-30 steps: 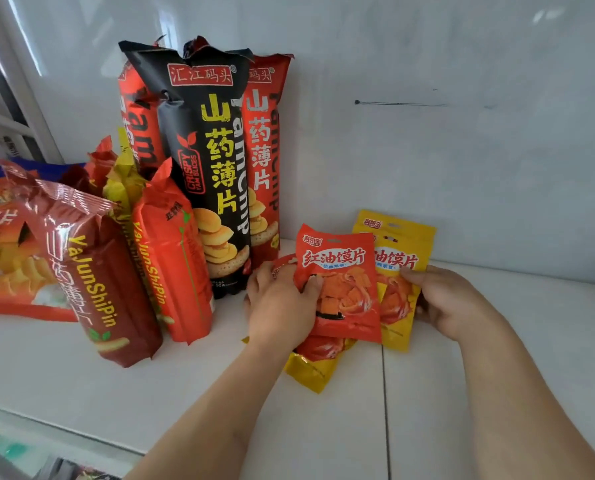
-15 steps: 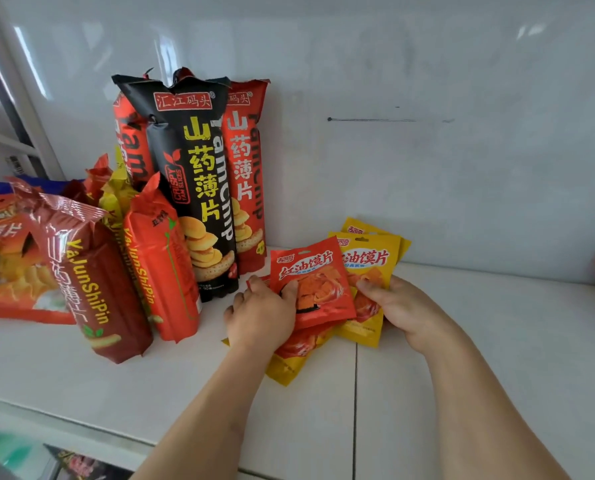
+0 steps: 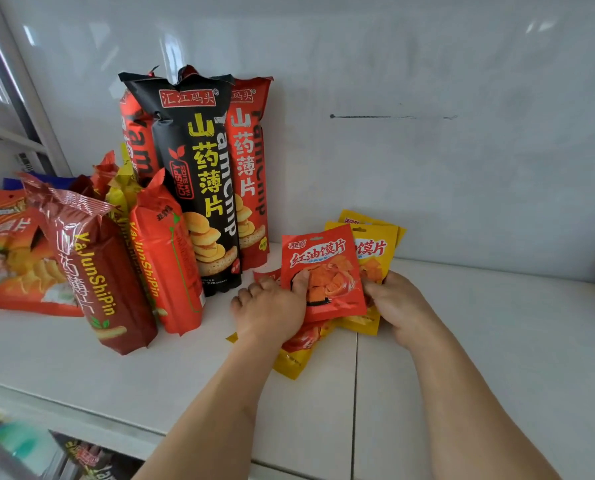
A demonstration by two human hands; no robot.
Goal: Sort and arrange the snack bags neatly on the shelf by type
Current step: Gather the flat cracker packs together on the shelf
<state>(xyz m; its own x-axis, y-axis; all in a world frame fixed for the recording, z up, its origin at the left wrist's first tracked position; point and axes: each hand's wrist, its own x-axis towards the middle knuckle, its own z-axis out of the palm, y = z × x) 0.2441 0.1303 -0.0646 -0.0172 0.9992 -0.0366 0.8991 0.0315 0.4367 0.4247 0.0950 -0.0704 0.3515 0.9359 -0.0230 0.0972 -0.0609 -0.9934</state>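
Both hands are clamped on one small stack of pouches near the middle of the white shelf [image 3: 462, 341]. Left hand [image 3: 272, 308] curls over the stack's near-left corner, its thumb pressed onto the face of the red pouch [image 3: 323, 271] on top. Right hand [image 3: 398, 304] grips the stack's right edge at about 3 o'clock from the red pouch, fingers tucked under where they cannot be seen.

The red pouch stands nearly upright between the two hands, its long axis running roughly 12 to 6 o'clock, top tilted slightly toward 11. Behind it, toward 1 o'clock, the yellow pouches [image 3: 375, 247] fan out; another yellow corner pokes out at 6 o'clock beneath the left wrist.

At 10 o'clock from the hands the tall black yam chip bag [image 3: 199, 188] leans on the wall with red ones beside it, and shorter red bags [image 3: 166, 258] slump in front.

Judging by this, the left hand is best placed to peel the red pouch toward 9 o'clock while the right keeps the yellows.
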